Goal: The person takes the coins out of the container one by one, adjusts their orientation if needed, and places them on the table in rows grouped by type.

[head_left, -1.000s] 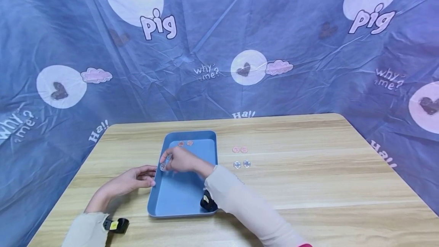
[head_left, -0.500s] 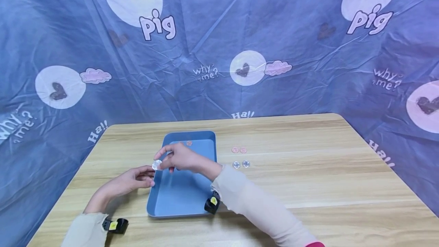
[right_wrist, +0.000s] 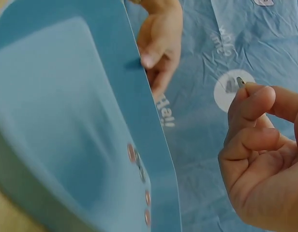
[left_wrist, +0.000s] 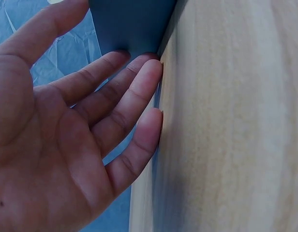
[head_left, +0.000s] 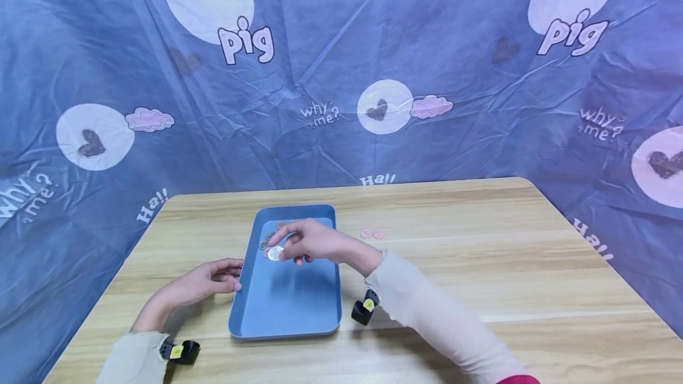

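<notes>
My right hand (head_left: 317,240) pinches a silver coin (head_left: 275,253) between thumb and fingertip, above the left half of the blue tray (head_left: 285,307). In the right wrist view that coin (right_wrist: 241,82) shows edge-on at the fingertips. Silver coins (head_left: 264,245) and copper coins (right_wrist: 147,217) lie along one side of the tray floor, partly covered by the hand in the head view. My left hand (head_left: 205,282) rests at the tray's left side, fingers relaxed. Up close, the left wrist view shows its fingertips (left_wrist: 148,72) right at the tray's outer wall (left_wrist: 132,24).
Two copper coins (head_left: 372,234) lie on the wooden table (head_left: 480,265) right of the tray. The right forearm (head_left: 427,313) crosses low over the table there. A blue printed cloth (head_left: 320,76) hangs behind the table's far edge.
My right hand has raised the silver coin from the tray's left side and brought it rightward. The silver coins right of the tray are now hidden behind my arm. The left hand stays put.
</notes>
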Motion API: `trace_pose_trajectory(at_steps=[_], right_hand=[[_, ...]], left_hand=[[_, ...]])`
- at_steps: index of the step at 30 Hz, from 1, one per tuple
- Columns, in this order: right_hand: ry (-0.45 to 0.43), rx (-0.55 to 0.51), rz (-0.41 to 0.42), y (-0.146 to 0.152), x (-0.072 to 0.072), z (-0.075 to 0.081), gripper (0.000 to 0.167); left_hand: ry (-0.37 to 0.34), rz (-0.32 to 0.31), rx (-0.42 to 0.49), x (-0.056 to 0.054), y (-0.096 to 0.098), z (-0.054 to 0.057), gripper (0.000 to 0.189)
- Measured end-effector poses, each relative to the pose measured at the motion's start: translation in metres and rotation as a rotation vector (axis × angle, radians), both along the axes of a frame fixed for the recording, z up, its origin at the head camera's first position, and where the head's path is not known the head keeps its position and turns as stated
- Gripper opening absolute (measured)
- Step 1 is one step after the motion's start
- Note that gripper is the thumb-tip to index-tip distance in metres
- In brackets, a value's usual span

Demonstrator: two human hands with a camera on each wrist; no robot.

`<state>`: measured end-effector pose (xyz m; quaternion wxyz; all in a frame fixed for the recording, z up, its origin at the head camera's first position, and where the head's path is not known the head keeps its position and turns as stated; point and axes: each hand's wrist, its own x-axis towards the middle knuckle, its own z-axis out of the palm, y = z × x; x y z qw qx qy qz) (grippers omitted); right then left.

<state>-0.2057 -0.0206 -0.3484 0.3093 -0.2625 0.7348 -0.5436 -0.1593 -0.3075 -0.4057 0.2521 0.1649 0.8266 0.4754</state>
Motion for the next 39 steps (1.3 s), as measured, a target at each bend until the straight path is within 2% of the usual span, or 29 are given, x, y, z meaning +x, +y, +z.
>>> trace_pose_trajectory(at_steps=[8, 12, 16, 22, 29, 39], right_hand=[[0.022, 0.045, -0.035, 0.043, -0.009, 0.006, 0.029], [0.019, 0.04, -0.055, 0.064, -0.014, 0.005, 0.031], [0.01, 0.036, -0.074, 0.084, -0.016, -0.003, 0.034], [0.026, 0.087, -0.118, 0.11, -0.021, -0.011, 0.037], [0.064, 0.132, -0.17, 0.143, -0.026, -0.015, 0.031], [0.044, 0.181, -0.241, 0.18, -0.023, -0.04, 0.035]], left_hand=[[-0.026, 0.006, -0.003, 0.0, 0.001, 0.0, 0.069], [-0.037, 0.005, -0.004, 0.002, 0.0, 0.001, 0.069], [-0.036, 0.006, -0.013, 0.003, -0.001, 0.002, 0.069], [-0.025, 0.005, -0.014, 0.004, -0.002, 0.002, 0.069], [-0.02, 0.006, -0.011, 0.003, -0.001, 0.001, 0.069], [-0.017, 0.005, -0.016, 0.004, 0.001, 0.001, 0.069]])
